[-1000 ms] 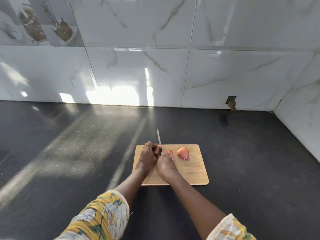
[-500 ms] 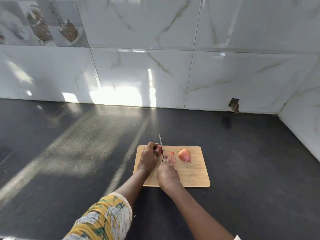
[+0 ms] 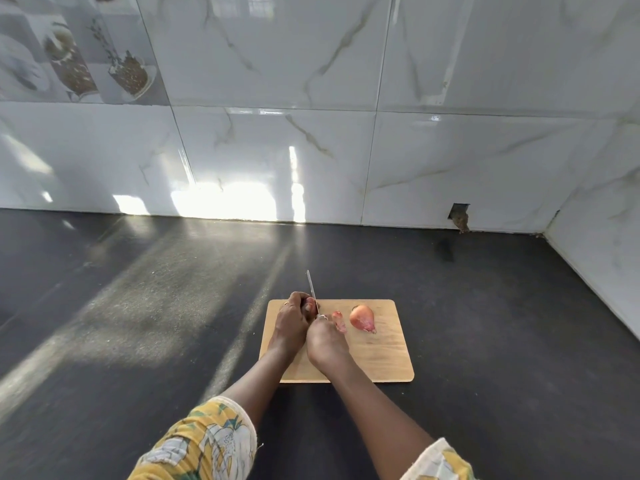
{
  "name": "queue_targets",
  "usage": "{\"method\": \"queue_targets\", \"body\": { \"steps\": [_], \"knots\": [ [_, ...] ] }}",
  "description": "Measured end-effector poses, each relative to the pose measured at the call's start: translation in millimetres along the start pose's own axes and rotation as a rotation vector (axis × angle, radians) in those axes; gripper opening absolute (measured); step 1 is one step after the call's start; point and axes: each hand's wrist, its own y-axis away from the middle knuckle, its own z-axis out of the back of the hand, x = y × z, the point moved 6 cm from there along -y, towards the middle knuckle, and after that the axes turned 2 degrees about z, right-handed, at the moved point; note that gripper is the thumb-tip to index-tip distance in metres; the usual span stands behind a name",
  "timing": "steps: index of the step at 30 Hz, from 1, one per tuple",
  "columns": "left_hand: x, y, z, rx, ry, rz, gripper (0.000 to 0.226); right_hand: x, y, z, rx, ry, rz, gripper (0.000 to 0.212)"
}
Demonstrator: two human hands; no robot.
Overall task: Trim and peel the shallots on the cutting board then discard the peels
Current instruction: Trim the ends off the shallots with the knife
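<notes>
A wooden cutting board (image 3: 377, 355) lies on the dark counter. My left hand (image 3: 292, 320) grips a shallot (image 3: 308, 308) over the board's far left corner; the fingers hide most of it. My right hand (image 3: 325, 341) holds a knife (image 3: 312, 292) whose blade points away from me and lies against that shallot. A pinkish strip of peel (image 3: 339, 321) sits by my right hand's fingers; I cannot tell whether it is pinched or lying on the board. A whole unpeeled shallot (image 3: 362, 317) rests on the board to the right.
The black counter (image 3: 138, 306) stretches far to the left and right. A white marble-tiled wall (image 3: 311, 150) runs along the back and a side wall (image 3: 606, 254) closes the right. A small hole (image 3: 460, 216) shows in the back tiles.
Both hands stay at the board's far left corner working the knife on the shallot. The peel strip by my right hand now shows longer. The camera tilted slightly.
</notes>
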Motion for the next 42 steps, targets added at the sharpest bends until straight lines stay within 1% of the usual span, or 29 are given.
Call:
{"method": "queue_targets", "body": {
  "steps": [6, 12, 14, 17, 21, 25, 27, 29, 31, 34, 37, 40, 42],
  "knots": [
    [4, -2, -1, -0.021, -0.037, 0.004, 0.011, -9, 15, -7, -0.021, 0.037, 0.006, 0.038],
    [3, 0, 0, -0.011, -0.034, -0.029, 0.024, -9, 19, -12, -0.013, 0.081, 0.015, 0.037],
    [6, -1, -2, 0.007, -0.060, -0.036, 0.024, -8, 20, -12, -0.006, 0.087, 0.006, 0.037],
    [8, 0, -5, 0.061, -0.121, -0.060, 0.036, -8, 21, -11, -0.009, 0.091, 0.007, 0.036],
    [5, 5, -4, 0.085, -0.152, -0.129, 0.039, -10, 23, -8, -0.008, 0.066, 0.003, 0.037],
    [7, 3, -6, 0.091, -0.181, -0.116, 0.043, -13, 27, -7, 0.021, 0.019, 0.013, 0.038],
    [8, 2, -7, 0.073, -0.183, -0.091, 0.040, -15, 30, -8, 0.021, -0.012, 0.026, 0.037],
    [11, -1, -6, 0.030, -0.169, -0.057, 0.033, -19, 32, -9, 0.001, -0.096, 0.013, 0.036],
    [14, -3, -4, 0.006, -0.145, -0.018, 0.032, -19, 35, -6, -0.076, -0.146, 0.034, 0.036],
    [15, -2, -3, 0.011, -0.087, -0.005, 0.027, -18, 43, -5, -0.159, -0.144, 0.107, 0.036],
    [14, -1, -2, -0.011, -0.090, -0.024, 0.018, -15, 48, -10, -0.161, -0.131, 0.163, 0.041],
    [13, -5, -1, -0.054, -0.094, -0.026, 0.020, -10, 48, -11, -0.148, -0.146, 0.205, 0.049],
    [13, -8, 0, -0.060, -0.099, -0.013, 0.022, -10, 45, -13, -0.152, -0.165, 0.211, 0.051]
  ]
}}
